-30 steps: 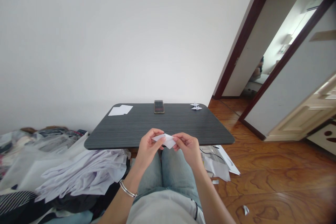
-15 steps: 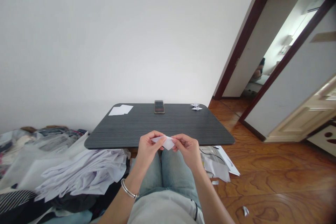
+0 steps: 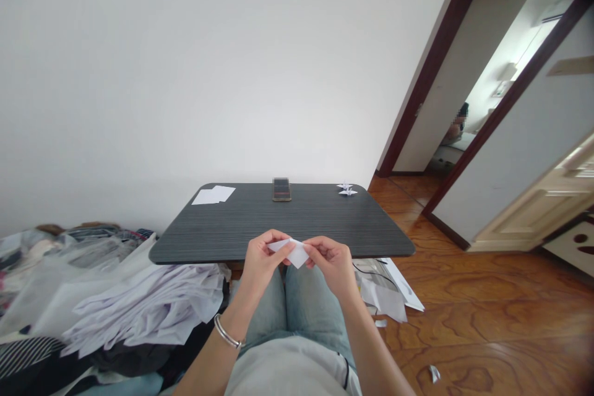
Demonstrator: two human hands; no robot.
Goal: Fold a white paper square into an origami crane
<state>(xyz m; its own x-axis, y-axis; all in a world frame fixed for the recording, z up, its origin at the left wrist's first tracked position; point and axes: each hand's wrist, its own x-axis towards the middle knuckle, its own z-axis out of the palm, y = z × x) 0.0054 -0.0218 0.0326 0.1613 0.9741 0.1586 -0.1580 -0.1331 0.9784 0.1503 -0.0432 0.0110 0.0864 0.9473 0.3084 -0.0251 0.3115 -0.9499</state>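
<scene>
Between my two hands is a small piece of folded white paper point(image 3: 297, 254), held just over the table's near edge and above my lap. My left hand point(image 3: 268, 255) pinches its left side, the thumb lying on the front face. The right side is gripped by my right hand point(image 3: 328, 258) between thumb and bent fingers. A flat point of the paper hangs downward between the thumbs. My fingers behind the paper are partly hidden.
A dark table point(image 3: 223, 229) bears white paper sheets point(image 3: 207, 196), a propped phone point(image 3: 281, 189) and folded paper cranes point(image 3: 348, 192). Heaped clothes point(image 3: 153, 303) lie at left. Papers point(image 3: 387, 297) and a scrap point(image 3: 434, 374) are on the wooden floor. A person point(image 3: 456, 127) is beyond the doorway.
The folded paper tilts slightly, and a little more of its lower face shows between my thumbs. Both hands keep their hold in nearly the same place.
</scene>
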